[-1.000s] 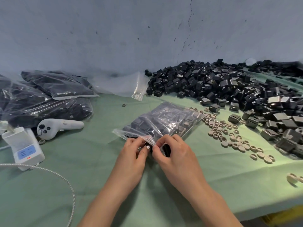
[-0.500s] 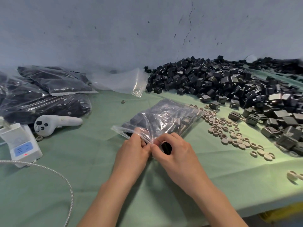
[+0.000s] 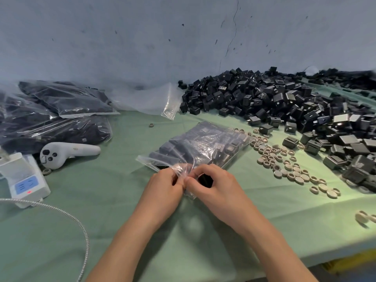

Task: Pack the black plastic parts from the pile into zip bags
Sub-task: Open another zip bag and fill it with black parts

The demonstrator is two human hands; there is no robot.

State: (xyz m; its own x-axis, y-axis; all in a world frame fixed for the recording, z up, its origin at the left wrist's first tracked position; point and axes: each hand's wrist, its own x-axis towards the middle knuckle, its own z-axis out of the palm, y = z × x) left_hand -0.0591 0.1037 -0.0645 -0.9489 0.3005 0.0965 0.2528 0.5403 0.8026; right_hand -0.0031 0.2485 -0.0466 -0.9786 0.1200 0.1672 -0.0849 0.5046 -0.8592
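Clear plastic zip bag (image 3: 155, 162) stuffed with black square plastic parts (image 3: 203, 144), flat on green cloth (image 3: 114, 186). Mouth pinched by left hand (image 3: 165, 187) and right hand (image 3: 216, 189), now closer together, so sealing's nearly done imo.

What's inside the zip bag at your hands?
Black plastic parts fill the zip bag, seen through its clear film. The left hand and right hand pinch its mouth, hiding the seal.

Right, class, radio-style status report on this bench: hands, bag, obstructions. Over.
Left hand and right hand both pinching the mouth of the zip bag. Bag filled, flat on table. Tan rings beside it, not blocking.
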